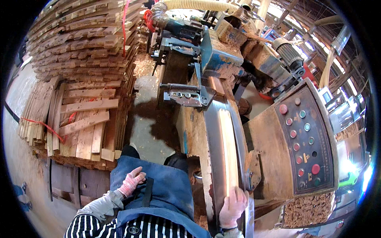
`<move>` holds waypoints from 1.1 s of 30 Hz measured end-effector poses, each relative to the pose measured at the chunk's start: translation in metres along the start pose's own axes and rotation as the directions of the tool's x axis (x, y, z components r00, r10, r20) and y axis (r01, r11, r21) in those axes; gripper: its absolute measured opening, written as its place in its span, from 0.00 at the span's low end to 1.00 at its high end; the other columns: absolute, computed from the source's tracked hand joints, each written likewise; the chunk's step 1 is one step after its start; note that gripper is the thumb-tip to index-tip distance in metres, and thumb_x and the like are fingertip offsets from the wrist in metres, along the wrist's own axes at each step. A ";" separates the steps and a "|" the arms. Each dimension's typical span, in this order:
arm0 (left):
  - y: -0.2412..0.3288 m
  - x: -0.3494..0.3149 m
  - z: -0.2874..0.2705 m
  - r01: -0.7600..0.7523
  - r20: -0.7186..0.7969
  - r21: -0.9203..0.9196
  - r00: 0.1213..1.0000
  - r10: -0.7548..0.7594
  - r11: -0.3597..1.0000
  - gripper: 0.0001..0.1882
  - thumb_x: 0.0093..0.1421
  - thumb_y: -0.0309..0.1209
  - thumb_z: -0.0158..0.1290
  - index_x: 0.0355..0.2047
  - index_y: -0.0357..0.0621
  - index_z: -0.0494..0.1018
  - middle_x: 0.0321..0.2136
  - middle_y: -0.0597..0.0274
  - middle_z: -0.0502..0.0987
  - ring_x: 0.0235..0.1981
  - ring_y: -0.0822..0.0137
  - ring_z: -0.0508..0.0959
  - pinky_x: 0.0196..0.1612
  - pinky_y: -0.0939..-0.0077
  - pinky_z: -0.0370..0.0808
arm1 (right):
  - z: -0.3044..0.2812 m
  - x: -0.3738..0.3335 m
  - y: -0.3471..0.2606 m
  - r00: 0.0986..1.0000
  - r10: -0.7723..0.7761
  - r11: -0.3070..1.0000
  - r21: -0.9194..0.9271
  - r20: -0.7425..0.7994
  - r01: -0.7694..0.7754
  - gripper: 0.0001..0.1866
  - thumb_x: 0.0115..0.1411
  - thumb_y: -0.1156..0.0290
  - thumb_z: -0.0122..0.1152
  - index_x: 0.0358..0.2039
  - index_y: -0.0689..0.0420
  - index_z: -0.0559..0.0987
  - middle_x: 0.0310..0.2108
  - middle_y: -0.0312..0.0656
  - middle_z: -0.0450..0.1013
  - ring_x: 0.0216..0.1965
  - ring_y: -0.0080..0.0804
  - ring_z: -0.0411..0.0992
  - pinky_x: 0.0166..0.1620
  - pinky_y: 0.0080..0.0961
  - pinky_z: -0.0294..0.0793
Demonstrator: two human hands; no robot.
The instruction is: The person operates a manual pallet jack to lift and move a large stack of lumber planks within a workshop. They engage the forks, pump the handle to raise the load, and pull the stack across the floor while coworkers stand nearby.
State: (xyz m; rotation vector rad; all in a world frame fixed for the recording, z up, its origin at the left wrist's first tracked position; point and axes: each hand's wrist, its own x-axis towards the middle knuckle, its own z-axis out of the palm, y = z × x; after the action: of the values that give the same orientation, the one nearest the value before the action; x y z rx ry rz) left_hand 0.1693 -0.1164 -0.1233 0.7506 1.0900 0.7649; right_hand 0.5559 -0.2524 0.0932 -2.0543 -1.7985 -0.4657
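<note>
Pressing on the slat's (229,150) near end, the right hand (234,206) fingers lie flat; slat runs ahead of them. Left hand (131,181) rests loosely curled on the apron (166,190).

Smooth pale wooden strip (229,146) on a worn, probably steel bed (213,135).

Stacked wood slats (85,51) left, control panel w/ coloured buttons (306,142) right, pale dust hose (190,4) up top.
</note>
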 end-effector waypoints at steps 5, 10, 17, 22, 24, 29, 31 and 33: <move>0.009 0.005 0.010 -0.004 -0.049 -0.035 0.999 0.003 0.999 0.38 0.68 0.35 0.59 0.70 0.29 0.55 0.50 0.53 0.78 0.42 0.69 0.81 0.43 0.78 0.79 | 0.067 0.116 0.029 0.996 -0.083 0.996 0.017 -0.024 0.084 0.23 0.54 0.73 0.65 0.52 0.55 0.80 0.52 0.44 0.74 0.55 0.48 0.70 0.63 0.49 0.67; -0.004 0.001 0.004 -0.042 -0.126 -0.101 0.992 0.029 0.994 0.37 0.67 0.33 0.59 0.70 0.29 0.56 0.49 0.53 0.79 0.38 0.68 0.81 0.41 0.77 0.79 | 0.132 0.206 0.029 0.992 -0.010 0.991 0.130 -0.129 0.027 0.18 0.57 0.71 0.65 0.50 0.53 0.82 0.48 0.45 0.77 0.51 0.48 0.73 0.54 0.44 0.73; 0.011 0.008 0.011 0.074 0.083 -0.059 0.994 -0.069 0.996 0.38 0.66 0.26 0.55 0.72 0.30 0.50 0.41 0.52 0.77 0.31 0.69 0.76 0.35 0.77 0.77 | 0.127 0.257 0.022 0.958 0.158 0.882 0.470 -0.239 -0.028 0.23 0.59 0.60 0.64 0.54 0.53 0.79 0.48 0.51 0.78 0.51 0.54 0.73 0.57 0.46 0.71; -0.008 0.006 -0.013 -0.048 -0.083 -0.269 0.996 0.026 0.962 0.35 0.66 0.27 0.55 0.70 0.31 0.54 0.40 0.52 0.78 0.29 0.69 0.75 0.32 0.78 0.75 | -0.001 0.177 0.027 0.868 0.061 0.978 0.205 -0.494 0.047 0.27 0.53 0.71 0.67 0.56 0.55 0.78 0.48 0.50 0.75 0.51 0.50 0.73 0.56 0.45 0.71; -0.004 0.004 -0.005 -0.053 -0.110 -0.222 0.993 0.028 0.974 0.37 0.66 0.28 0.57 0.71 0.32 0.53 0.39 0.53 0.78 0.27 0.70 0.74 0.32 0.78 0.75 | -0.046 0.113 0.057 0.715 -0.060 0.983 -0.164 -0.697 -0.077 0.31 0.51 0.76 0.66 0.59 0.57 0.76 0.50 0.48 0.75 0.53 0.50 0.72 0.57 0.46 0.70; -0.010 0.022 -0.006 0.109 0.046 -0.186 0.994 -0.102 0.977 0.30 0.69 0.24 0.51 0.69 0.38 0.56 0.36 0.54 0.75 0.27 0.69 0.70 0.30 0.75 0.72 | -0.126 0.020 0.143 0.261 0.542 0.762 0.337 -0.799 -0.553 0.26 0.71 0.67 0.51 0.67 0.65 0.67 0.69 0.54 0.62 0.68 0.48 0.62 0.70 0.46 0.58; -0.011 0.030 -0.011 0.125 0.074 -0.176 0.991 -0.114 0.976 0.30 0.69 0.26 0.53 0.69 0.39 0.57 0.36 0.54 0.75 0.27 0.68 0.71 0.29 0.73 0.72 | -0.121 -0.010 0.220 0.226 0.703 0.654 0.489 -0.674 -0.577 0.24 0.74 0.63 0.50 0.64 0.63 0.70 0.65 0.48 0.69 0.65 0.38 0.65 0.67 0.36 0.63; -0.014 0.031 -0.005 0.099 0.115 -0.145 0.990 -0.083 0.984 0.34 0.67 0.26 0.55 0.70 0.33 0.55 0.38 0.54 0.76 0.28 0.71 0.72 0.30 0.76 0.74 | -0.107 -0.053 0.293 0.429 0.724 0.630 0.266 -0.541 -0.729 0.22 0.71 0.64 0.49 0.62 0.56 0.74 0.62 0.46 0.73 0.64 0.43 0.70 0.64 0.38 0.68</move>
State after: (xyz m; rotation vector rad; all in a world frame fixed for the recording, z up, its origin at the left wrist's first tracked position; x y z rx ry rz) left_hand 0.1757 -0.0970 -0.1507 0.6031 0.9507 0.7117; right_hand 0.8387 -0.3839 0.1450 -2.0956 -0.4162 -0.7358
